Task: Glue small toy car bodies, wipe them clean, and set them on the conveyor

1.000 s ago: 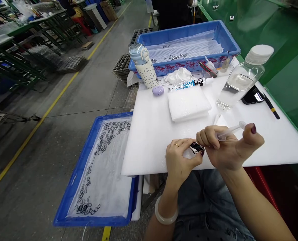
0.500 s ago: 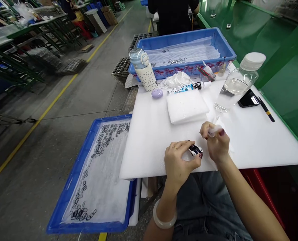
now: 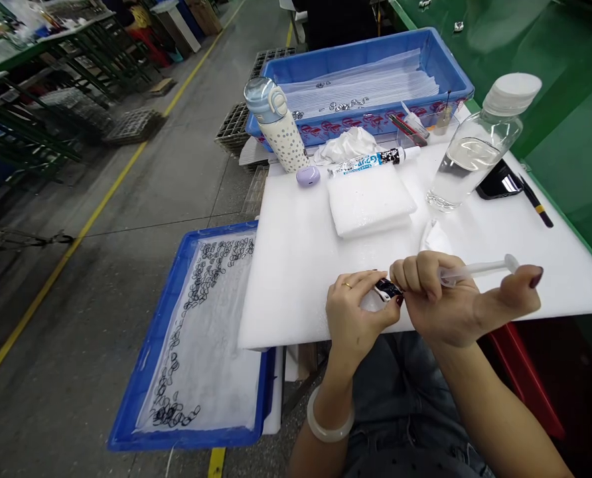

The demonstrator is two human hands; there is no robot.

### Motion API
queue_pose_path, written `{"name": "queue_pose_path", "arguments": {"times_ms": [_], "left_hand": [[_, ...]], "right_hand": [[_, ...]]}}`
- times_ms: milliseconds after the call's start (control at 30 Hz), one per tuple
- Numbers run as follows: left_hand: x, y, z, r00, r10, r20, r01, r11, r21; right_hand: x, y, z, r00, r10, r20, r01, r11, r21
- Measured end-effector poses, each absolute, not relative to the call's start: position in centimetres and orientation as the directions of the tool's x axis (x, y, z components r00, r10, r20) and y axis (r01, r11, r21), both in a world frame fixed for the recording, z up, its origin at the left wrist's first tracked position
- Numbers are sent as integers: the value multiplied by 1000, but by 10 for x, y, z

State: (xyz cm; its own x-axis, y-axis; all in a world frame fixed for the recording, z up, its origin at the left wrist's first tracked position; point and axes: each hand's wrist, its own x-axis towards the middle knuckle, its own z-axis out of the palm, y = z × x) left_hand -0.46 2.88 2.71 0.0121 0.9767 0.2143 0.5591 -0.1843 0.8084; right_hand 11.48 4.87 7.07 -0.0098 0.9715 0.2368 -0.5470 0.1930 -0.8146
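My left hand (image 3: 354,311) pinches a small black-and-white patterned piece (image 3: 388,289) near the front edge of the white board (image 3: 306,265). My right hand (image 3: 450,302) is closed round a clear plastic syringe (image 3: 478,269), thumb stretched toward its plunger end, its tip hidden against the small piece. A crumpled white tissue (image 3: 433,236) lies just behind my right hand.
A blue tray (image 3: 141,372) holding several small black rings sits left of the board. Behind stand a dotted flask (image 3: 279,126), a lilac case (image 3: 308,176), a glue tube (image 3: 368,161), a foam pad (image 3: 370,201), a clear bottle (image 3: 468,162), a phone (image 3: 498,182), a pen (image 3: 537,202) and a blue crate (image 3: 360,89).
My right hand came back from the tissue to the small piece, the syringe now lying level with my thumb out at its plunger. My left hand kept its pinch.
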Motion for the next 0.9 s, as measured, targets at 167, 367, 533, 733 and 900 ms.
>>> {"name": "queue_pose_path", "arguments": {"times_ms": [167, 367, 533, 733, 900], "left_hand": [[-5, 28, 28, 18, 979, 203, 564, -177, 807], [-4, 28, 28, 18, 980, 200, 562, -175, 808], [-5, 29, 29, 24, 980, 199, 569, -178, 803], [-7, 29, 25, 60, 978, 201, 601, -196, 775], [-16, 22, 20, 223, 943, 249, 643, -334, 689]], "right_hand": [[116, 48, 72, -37, 968, 250, -535, 192, -823], [117, 50, 73, -25, 973, 231, -509, 186, -841], [117, 46, 73, -6, 972, 235, -492, 202, -847], [118, 63, 95, -17, 949, 315, -404, 282, -870], [122, 140, 99, 102, 944, 314, -301, 330, -895]]}}
